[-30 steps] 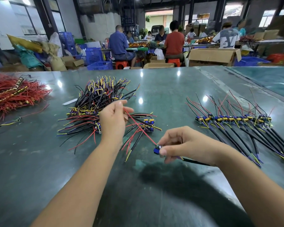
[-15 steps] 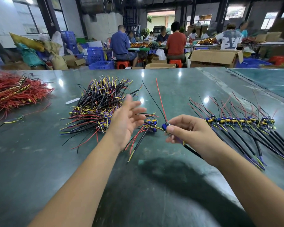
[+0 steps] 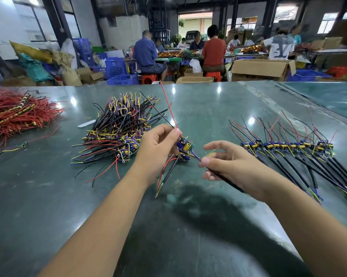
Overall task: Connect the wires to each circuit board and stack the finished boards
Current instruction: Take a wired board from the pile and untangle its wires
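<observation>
Above the green worktop (image 3: 208, 108), the left hand (image 3: 158, 148) has its fingers curled and pinches the thin red wire (image 3: 168, 104) and thin black wire (image 3: 156, 109) just above a small circuit board (image 3: 185, 145), which hangs in the air between the two hands near the middle of the view. From the board those two wires run up toward 11 o'clock. The right hand (image 3: 230, 166), at 4 o'clock from the board, pinches the thick black cable (image 3: 222, 177) between thumb and forefinger (its other fingers are loosely spread), and the cable runs on under the palm toward 4 o'clock. At 9 o'clock from the board lies the tangled pile of unfinished boards (image 3: 116, 134); at 3 o'clock the row of finished boards (image 3: 286, 145) lies side by side, cables trailing toward 5 o'clock. A heap of red wires (image 3: 18, 111) sits at far 9 o'clock.
</observation>
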{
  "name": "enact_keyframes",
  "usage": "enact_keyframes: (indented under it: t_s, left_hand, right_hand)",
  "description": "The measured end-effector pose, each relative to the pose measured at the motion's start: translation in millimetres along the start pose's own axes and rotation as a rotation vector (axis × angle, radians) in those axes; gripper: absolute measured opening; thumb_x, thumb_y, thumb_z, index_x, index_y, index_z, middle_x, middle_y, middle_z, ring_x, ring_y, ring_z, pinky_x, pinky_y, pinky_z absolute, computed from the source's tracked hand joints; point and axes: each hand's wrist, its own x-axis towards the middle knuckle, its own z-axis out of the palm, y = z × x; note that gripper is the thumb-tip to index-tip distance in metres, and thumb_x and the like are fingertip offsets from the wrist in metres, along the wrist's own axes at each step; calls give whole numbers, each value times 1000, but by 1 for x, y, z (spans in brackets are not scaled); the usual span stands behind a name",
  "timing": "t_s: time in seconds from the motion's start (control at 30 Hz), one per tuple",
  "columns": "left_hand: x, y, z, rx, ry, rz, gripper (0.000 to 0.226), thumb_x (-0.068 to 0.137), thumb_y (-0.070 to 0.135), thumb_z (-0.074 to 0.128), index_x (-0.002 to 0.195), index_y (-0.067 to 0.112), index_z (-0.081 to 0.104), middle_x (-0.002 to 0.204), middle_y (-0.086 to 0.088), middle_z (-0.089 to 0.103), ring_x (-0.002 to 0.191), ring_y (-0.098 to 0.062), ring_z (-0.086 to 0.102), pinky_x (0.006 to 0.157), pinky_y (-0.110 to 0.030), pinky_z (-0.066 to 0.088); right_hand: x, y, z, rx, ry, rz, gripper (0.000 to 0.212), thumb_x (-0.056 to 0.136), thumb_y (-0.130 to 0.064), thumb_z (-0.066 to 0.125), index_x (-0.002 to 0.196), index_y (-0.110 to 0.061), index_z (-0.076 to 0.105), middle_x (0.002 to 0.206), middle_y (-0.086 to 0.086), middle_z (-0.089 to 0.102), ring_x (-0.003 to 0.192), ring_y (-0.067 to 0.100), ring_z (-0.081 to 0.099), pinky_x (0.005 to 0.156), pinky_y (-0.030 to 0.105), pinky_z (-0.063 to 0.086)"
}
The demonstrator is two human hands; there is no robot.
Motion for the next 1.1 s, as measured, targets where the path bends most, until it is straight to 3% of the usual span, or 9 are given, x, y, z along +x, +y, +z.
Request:
enact_keyframes:
  t_s: [0.1,0.23,0.3,0.4,0.53,0.67,0.9,1.0,1.1]
  left_hand:
    - [0,3,0,-79,49,67,20,93,8,56,74,16,61,61,9,63,59,-5,59,63,-24,55]
    - [1,8,-4,-146,-31,63,3,83,20,62,85,20,64,75,7,65,70,-8,62,65,-26,54]
    - [0,7,-5,-96,-125,-6,14,82,19,69,95,21,64,86,-4,69,77,-12,62,67,-25,54]
    - [-5,6,-1,-94,-182,-50,13,86,9,65,96,17,64,93,-21,70,80,-21,64,73,-25,56]
    - [-6,6,0,-259,-212,-36,11,86,5,63,92,14,62,93,-9,73,88,-20,69,85,-29,55]
    - [-8,7,-1,-291,-272,7,14,84,7,60,90,19,65,98,-7,72,97,-25,67,92,-36,53]
    - [-9,10,2,-325,-328,3,17,86,8,59,91,24,67,99,-8,72,101,-28,67,91,-40,53]
    - [-9,10,1,-291,-265,-20,16,84,12,62,86,26,68,97,-8,73,97,-25,68,93,-42,52]
    - [-6,8,1,-243,-157,-85,12,85,7,65,84,19,64,89,-7,74,82,-18,69,75,-27,57]
  right_hand:
    - [-1,0,3,-73,-69,-67,11,88,1,60,96,-6,64,78,7,69,64,13,65,63,18,52]
    - [-1,-2,4,-88,-53,-154,13,87,1,60,88,-10,66,75,3,70,60,10,60,58,17,49]
    - [0,-1,4,-115,-42,-178,14,88,1,60,87,-11,66,76,3,70,59,10,58,55,18,45]
    - [1,0,4,-141,-33,-184,16,90,0,57,87,-11,67,76,4,70,60,11,56,55,19,43]
    - [1,0,2,85,-85,-82,24,94,-5,45,90,-6,68,75,9,69,59,14,56,54,20,44]
    - [0,-1,0,121,-170,4,26,81,-21,54,85,-4,73,68,8,64,52,12,51,49,18,40]
    - [-4,0,4,251,-244,121,14,79,-21,61,71,-12,70,67,2,54,53,8,46,55,15,43]
    - [-3,0,4,185,-167,54,11,77,-21,63,69,-14,65,65,1,53,54,9,44,58,17,41]
    - [2,5,6,-134,56,-188,17,86,-12,63,69,-16,63,60,-5,53,55,8,41,54,14,36]
